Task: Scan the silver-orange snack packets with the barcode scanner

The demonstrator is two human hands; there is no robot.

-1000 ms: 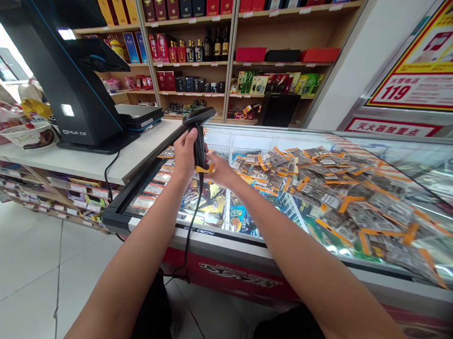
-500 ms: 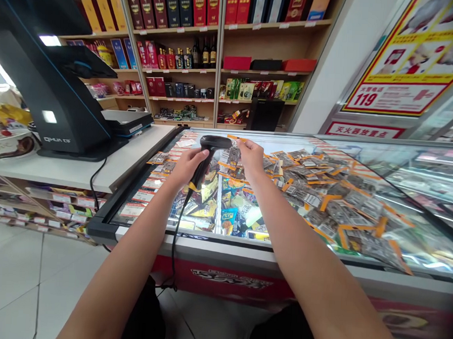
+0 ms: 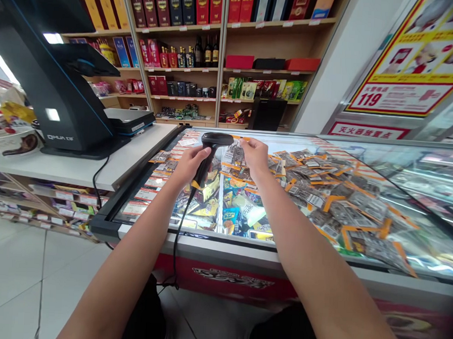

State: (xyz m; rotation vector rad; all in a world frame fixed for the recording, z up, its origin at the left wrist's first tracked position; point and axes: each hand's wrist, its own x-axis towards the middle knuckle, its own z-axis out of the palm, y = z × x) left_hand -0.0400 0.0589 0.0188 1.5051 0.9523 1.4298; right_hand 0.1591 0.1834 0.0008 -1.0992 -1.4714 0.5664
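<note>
My left hand point(image 3: 193, 162) is wrapped round the handle of a black barcode scanner point(image 3: 217, 138), whose head points right and whose cable hangs over the front of the glass-topped freezer point(image 3: 222, 243). Just in front of the scanner head, my right hand point(image 3: 254, 153) pinches the top edge of a small clear snack packet point(image 3: 234, 152) with an orange border. A printed label shows on that packet. Many similar orange-edged packets point(image 3: 357, 206) lie heaped on the glass to the right, and a smaller group point(image 3: 166, 162) lies to the left.
A counter point(image 3: 136, 149) on the left bears a dark checkout terminal point(image 3: 74, 106) and a flat scale point(image 3: 128, 120). Shelves with boxes and bottles point(image 3: 207, 52) stand behind the freezer. Price labels point(image 3: 141, 195) lie along the glass's left side. Colourful bags point(image 3: 243, 208) show beneath the glass.
The view has shifted slightly, so everything sits a little further right. Both hands keep their hold on the scanner and the snack packet, with scarcely any movement between them.
</note>
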